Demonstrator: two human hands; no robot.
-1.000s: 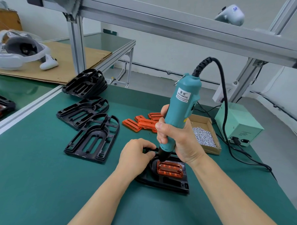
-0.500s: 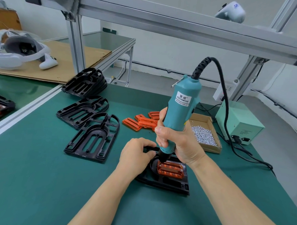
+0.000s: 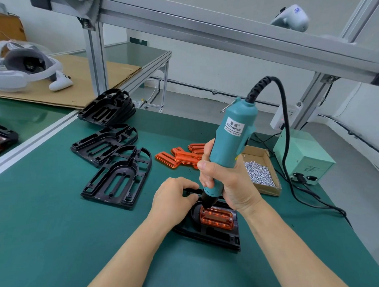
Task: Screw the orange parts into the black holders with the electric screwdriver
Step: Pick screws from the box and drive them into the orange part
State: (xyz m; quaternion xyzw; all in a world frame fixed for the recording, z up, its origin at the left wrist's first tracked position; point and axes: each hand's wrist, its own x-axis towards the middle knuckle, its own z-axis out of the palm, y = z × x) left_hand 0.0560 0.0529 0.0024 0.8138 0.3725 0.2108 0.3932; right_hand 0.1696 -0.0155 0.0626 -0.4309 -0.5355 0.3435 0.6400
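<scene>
On the black holder (image 3: 204, 232), orange part (image 3: 217, 218) seated; right hand (image 3: 228, 183) grips screwdriver (image 3: 231, 144) upright, tip at part's corner; left hand (image 3: 171, 198) curled, pinching holder's edge.

A teal electric screwdriver (image 3: 231, 149) is standing nearly upright, tilting slightly toward 1 o'clock, its black tip pressing on the upper-left corner of an orange part (image 3: 217, 217). That ribbed, translucent part is lying flat inside a black holder (image 3: 215, 236) on the green mat. More orange parts (image 3: 179, 157) are lying in a loose pile at 12 o'clock of it. Empty holders (image 3: 118, 177) are lying and stacking up at 10 o'clock, arched ends pointing away.
</scene>
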